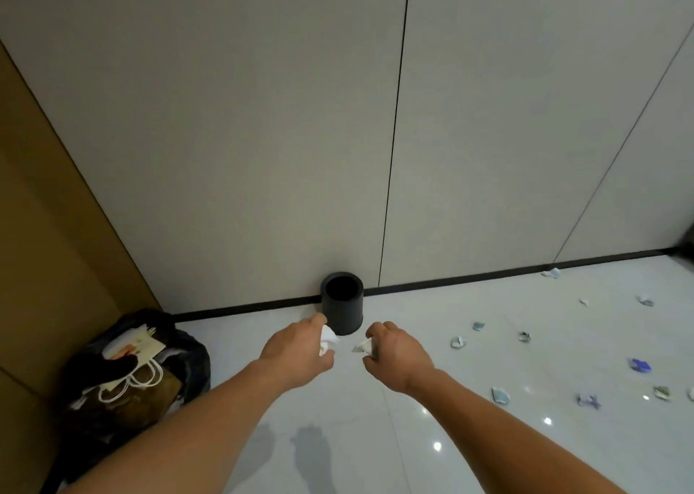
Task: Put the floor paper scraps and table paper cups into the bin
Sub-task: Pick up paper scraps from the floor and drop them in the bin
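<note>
Head view: matt black cylindrical bin (341, 302) stands against the wall's skirting. Just before it, the left hand (296, 347) pinches a white paper scrap (329, 337) and the right hand (394, 358) grips a second scrap (362, 345). Crumpled floor scraps (499, 395) litter the glossy floor (375, 437) at right; a slumped black bag (127, 377) lies at left

The glossy white tiled floor (375, 448) carries a black round bin (343, 319) at twelve o'clock, upright and open-topped, against the dark skirting (469, 286) at the foot of the wall. At nine o'clock a black bag (191, 354) slumps in the corner, with white-handled paper bags showing in its mouth. From two to four o'clock crumpled paper scraps (500, 395) lie scattered and well apart, one a blue scrap (639, 365), another just beside the skirting (551, 273).
</note>
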